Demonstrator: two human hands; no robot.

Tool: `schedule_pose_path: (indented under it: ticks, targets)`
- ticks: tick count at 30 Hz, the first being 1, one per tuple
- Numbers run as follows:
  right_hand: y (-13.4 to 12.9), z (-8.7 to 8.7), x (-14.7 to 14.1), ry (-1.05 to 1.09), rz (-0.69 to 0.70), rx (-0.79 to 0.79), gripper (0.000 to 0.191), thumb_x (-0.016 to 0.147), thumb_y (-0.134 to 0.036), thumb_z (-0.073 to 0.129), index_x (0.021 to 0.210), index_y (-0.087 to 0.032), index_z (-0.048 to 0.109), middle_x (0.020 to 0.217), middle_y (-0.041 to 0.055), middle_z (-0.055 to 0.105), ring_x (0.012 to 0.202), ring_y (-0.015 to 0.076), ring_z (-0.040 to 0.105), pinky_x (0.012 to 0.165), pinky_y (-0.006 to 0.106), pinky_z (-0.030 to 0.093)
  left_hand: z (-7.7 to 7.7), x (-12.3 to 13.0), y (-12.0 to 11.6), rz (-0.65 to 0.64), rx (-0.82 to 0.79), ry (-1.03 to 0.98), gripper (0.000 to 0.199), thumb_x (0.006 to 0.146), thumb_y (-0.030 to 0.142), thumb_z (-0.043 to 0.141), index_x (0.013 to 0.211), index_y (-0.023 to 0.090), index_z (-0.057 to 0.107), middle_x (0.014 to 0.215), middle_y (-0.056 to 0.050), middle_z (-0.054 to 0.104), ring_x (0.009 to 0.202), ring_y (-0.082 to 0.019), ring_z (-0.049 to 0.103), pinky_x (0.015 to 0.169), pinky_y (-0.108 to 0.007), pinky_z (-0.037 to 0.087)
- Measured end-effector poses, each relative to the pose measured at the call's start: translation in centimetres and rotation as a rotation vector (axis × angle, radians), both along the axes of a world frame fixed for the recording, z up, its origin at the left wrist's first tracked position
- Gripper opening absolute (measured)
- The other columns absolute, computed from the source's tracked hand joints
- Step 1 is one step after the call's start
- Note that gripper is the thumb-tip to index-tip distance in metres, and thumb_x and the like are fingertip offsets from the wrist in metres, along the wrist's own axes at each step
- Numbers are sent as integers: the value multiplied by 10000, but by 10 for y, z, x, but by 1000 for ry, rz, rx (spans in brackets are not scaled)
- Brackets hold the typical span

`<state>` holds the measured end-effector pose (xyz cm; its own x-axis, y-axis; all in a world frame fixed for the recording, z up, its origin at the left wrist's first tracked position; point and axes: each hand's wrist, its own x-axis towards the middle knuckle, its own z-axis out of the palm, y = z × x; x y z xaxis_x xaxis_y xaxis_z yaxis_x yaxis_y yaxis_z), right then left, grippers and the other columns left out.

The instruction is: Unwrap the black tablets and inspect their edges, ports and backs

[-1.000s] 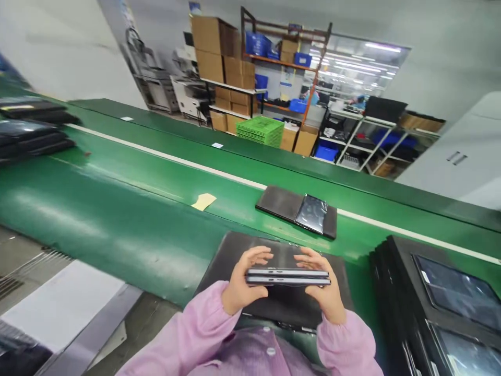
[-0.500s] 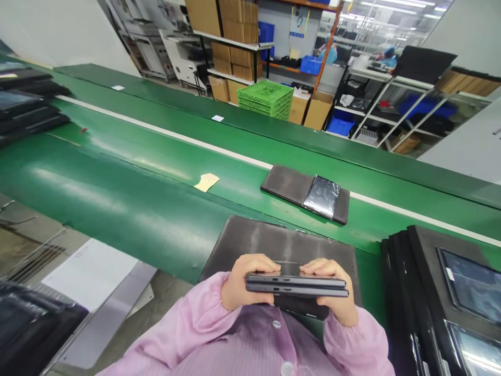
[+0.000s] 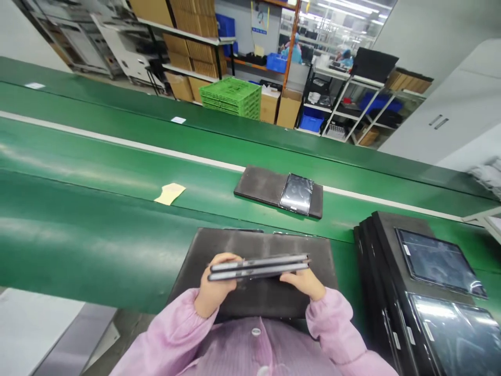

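Green conveyor belt (image 3: 90, 245) stretching away left of the left hand, with a yellowish paper scrap (image 3: 169, 194) on it; stack of black glass-topped panels (image 3: 415, 277) just right of the right hand. Left hand (image 3: 214, 284) and right hand (image 3: 306, 283) curled, gripping from either end two slim closed grey laptops (image 3: 258, 267), pressed together and tilted edge-on, over a dark mat (image 3: 250, 245).

Pink smock (image 3: 250, 350), perhaps faintly striped, dark grey laptops (image 3: 258, 267), green conveyor belt (image 3: 97, 240)
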<state>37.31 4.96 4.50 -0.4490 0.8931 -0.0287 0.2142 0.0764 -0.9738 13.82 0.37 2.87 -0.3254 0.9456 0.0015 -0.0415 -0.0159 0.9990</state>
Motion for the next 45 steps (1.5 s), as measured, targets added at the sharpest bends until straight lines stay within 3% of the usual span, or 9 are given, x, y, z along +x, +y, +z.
schedule_pose_path:
  ticks: [3, 8, 11, 14, 19, 23, 27, 33, 45]
  targets:
    - [-3, -4, -6, -99, -107, 64, 247, 743, -440, 610, 753, -194, 617, 689, 39, 660, 663, 221, 620, 669, 357, 500, -18, 13, 21, 140, -136, 20, 467, 596, 634, 637, 650, 175, 569, 632, -28, 620, 644, -199, 576, 652, -324, 491]
    - [-13, 41, -24, -339, -108, 220, 388, 791, -296, 526, 1169, -204, 529, 833, 37, 690, 702, 234, 638, 660, 332, 480, -33, 48, 44, 50, -205, -24, 445, 807, 539, 455, 810, 124, 615, 793, -100, 678, 764, -223, 633, 721, -360, 510]
    - [-14, 57, -35, -495, -132, 210, 430, 795, -259, 519, 1223, -222, 509, 934, 61, 697, 776, 273, 662, 693, 359, 476, -28, 61, 53, 37, -158, 5, 463, 737, 401, 608, 1123, 148, 574, 1239, -134, 579, 1178, -259, 506, 1012, -415, 371]
    - [-11, 51, -44, -540, -130, 166, 387, 803, -304, 531, 1177, -203, 540, 795, 52, 695, 704, 262, 656, 635, 339, 459, -10, 60, 68, -95, -36, -26, 557, 766, 319, 578, 1296, 193, 462, 1411, -78, 428, 1314, -232, 362, 1108, -403, 246]
    - [10, 28, -56, -242, -202, -9, 274, 866, -437, 441, 905, -205, 582, 604, -5, 590, 502, 163, 550, 490, 274, 415, 14, 48, 91, -133, -18, -112, 468, 764, 243, 521, 1226, 168, 535, 1305, -69, 543, 1224, -235, 466, 1072, -389, 314]
    - [42, 23, -68, 59, -280, -98, 317, 794, -397, 538, 1055, -219, 520, 960, 40, 613, 468, 100, 485, 410, 247, 406, 15, 46, 94, -136, 0, -175, 426, 716, 186, 548, 1140, 159, 573, 1228, -84, 591, 1150, -229, 525, 1030, -371, 358]
    - [66, 23, -75, 219, -225, -238, 365, 748, -342, 569, 1084, -204, 530, 827, 5, 606, 477, 91, 471, 408, 219, 410, 16, 45, 94, -142, -9, -219, 368, 722, 235, 571, 1081, 153, 586, 1154, -94, 625, 1100, -237, 558, 988, -382, 394]
    - [74, 21, -74, 274, -177, -323, 268, 722, -267, 573, 980, -215, 526, 669, -54, 550, 441, 79, 446, 399, 200, 395, 23, 41, 96, -158, -29, -201, 339, 691, 208, 573, 1025, 153, 589, 1066, -89, 649, 1029, -239, 588, 946, -393, 427]
    - [75, 23, -74, 310, -160, -367, 264, 722, -245, 591, 971, -224, 506, 708, -57, 540, 467, 73, 451, 414, 194, 401, 26, 37, 100, -191, -23, -94, 311, 675, 158, 542, 982, 154, 592, 1044, -94, 625, 1038, -241, 568, 951, -398, 412]
